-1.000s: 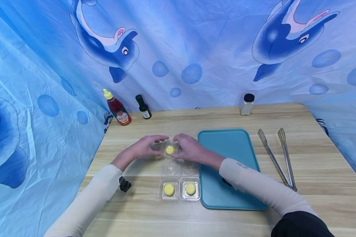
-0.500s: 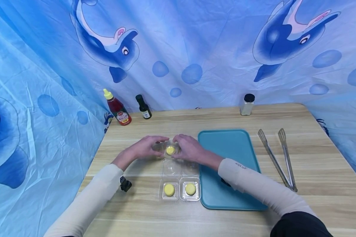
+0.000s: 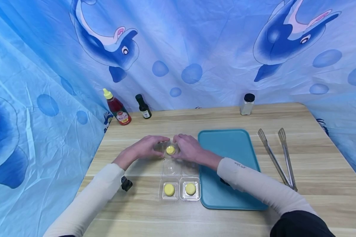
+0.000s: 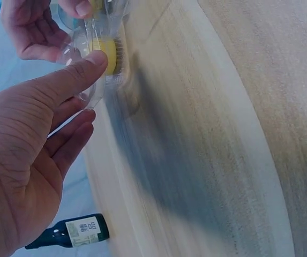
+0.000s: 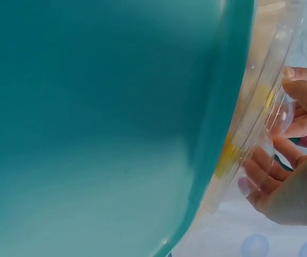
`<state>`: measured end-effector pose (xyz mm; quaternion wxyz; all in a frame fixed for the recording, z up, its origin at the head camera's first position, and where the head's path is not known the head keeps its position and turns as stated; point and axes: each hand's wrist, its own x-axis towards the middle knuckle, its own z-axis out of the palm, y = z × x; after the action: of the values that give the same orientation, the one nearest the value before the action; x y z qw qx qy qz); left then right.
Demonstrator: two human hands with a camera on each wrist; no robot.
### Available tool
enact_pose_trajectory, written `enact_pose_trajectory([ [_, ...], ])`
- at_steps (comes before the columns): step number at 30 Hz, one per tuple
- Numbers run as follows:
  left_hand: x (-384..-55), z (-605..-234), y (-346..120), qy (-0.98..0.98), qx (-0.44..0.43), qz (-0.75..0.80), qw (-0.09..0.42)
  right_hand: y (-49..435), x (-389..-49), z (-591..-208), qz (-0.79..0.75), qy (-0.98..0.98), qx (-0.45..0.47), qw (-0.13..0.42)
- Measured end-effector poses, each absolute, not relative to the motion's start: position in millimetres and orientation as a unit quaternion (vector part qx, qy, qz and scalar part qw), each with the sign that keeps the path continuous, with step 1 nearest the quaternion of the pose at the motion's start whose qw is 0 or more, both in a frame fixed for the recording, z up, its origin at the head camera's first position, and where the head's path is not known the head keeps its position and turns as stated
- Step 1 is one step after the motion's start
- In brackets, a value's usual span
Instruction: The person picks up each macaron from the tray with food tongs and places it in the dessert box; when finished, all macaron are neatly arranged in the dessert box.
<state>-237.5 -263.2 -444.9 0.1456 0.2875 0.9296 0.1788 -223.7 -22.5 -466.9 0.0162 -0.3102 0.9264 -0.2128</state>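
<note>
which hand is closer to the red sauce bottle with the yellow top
The left hand. It is in front and to the right of the red sauce bottle, holding the clear container from the left; the right hand is farther right, on the container's other side.

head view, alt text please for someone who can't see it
A person's left hand and right hand grip a clear box with a round yellow treat visible inside, over a wooden table. Nearer the camera, two more treats sit in an open box, with a blue tray and metal tongs to the right. Two bottles and a jar stand behind.
</note>
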Motion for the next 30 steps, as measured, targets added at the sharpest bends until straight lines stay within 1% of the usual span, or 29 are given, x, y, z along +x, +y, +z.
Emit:
enact_pose_trajectory([
  [5,-236.8,-441.5,-260.4,0.931,0.284,0.168,0.156,-24.5,-220.1,-464.7,-0.197,0.931,-0.307,0.01],
  [13,-236.2,-435.0,-255.8,0.93,0.275,0.16,0.182,-26.0,-219.1,-462.2,-0.2,0.932,-0.3,0.021],
  [17,-236.5,-434.3,-255.7,0.931,0.274,0.162,0.18,-26.5,-219.5,-462.8,-0.202,0.931,-0.304,0.021],
  [23,-236.8,-436.6,-255.9,0.934,0.267,0.166,0.171,-26.9,-220.7,-464.0,-0.188,0.931,-0.313,0.006],
  [30,-236.4,-436.4,-257.6,0.937,0.261,0.166,0.165,-26.7,-221.4,-458.5,-0.215,0.931,-0.292,0.037],
])
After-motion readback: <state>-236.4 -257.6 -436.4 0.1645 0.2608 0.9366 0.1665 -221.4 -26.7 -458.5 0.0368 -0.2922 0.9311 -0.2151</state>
